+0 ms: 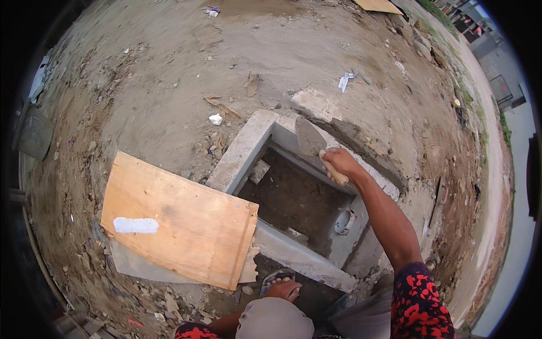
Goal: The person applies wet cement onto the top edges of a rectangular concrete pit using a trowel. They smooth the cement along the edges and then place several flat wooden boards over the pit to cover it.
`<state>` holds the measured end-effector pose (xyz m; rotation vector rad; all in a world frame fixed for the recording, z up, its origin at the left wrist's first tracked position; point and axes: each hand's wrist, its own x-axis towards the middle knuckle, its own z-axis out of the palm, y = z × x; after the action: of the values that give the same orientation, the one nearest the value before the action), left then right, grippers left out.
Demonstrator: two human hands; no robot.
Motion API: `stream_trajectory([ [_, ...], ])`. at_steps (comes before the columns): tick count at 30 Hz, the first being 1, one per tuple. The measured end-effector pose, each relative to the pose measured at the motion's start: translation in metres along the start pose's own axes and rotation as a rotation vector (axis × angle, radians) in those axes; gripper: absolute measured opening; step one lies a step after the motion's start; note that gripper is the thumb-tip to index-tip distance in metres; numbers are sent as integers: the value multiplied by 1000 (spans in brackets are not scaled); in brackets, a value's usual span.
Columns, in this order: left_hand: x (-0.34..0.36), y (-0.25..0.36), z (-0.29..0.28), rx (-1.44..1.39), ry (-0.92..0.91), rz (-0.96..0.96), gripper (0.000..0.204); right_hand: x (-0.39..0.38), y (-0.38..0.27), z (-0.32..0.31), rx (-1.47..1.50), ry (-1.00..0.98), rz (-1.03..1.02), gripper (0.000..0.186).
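Observation:
My right hand point(339, 165) grips the wooden handle of a trowel point(309, 137), whose metal blade rests over the far right wall of an open concrete pit point(248, 141). A round pipe opening point(344, 222) sits low in the pit's right wall, and dirt covers the bottom point(293, 203). My left hand point(282, 291) is low, near the pit's near wall, with fingers curled; what they might hold is unclear. A sandalled foot point(270, 282) shows partly behind it. A plywood sheet point(180, 214) with a white patch lies left of the pit, on a greyer board.
A broken concrete slab point(316, 104) borders the pit at the back. Dirt ground with stones, rubble and scraps point(345, 82) surrounds it. A board point(377, 6) lies at the top edge. A pale track point(485, 169) and grey walls point(502, 68) run along the right.

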<state>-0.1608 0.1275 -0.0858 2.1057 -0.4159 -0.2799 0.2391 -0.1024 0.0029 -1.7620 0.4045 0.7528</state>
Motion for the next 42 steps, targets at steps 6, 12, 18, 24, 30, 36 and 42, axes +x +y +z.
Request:
stream_trajectory([
  [6,12,3,4,-28,-25,31,16,41,-42,-22,-483,71,-133,33],
  [12,0,-5,2,34,12,18,14,-6,-65,-6,-659,34,-260,41],
  [18,-1,2,0,40,9,-25,15,9,-29,-1,-165,-12,-37,29],
  [24,3,4,0,15,-53,-79,15,55,-88,29,-912,108,-846,39],
  [30,-28,-15,42,219,61,-118,17,25,-70,19,-967,206,-637,39],
  [36,-43,-28,67,469,205,-35,26,31,-71,26,-137,-11,3,28],
  [42,-60,-32,77,578,46,-110,34,47,-113,79,-663,21,-549,35],
])
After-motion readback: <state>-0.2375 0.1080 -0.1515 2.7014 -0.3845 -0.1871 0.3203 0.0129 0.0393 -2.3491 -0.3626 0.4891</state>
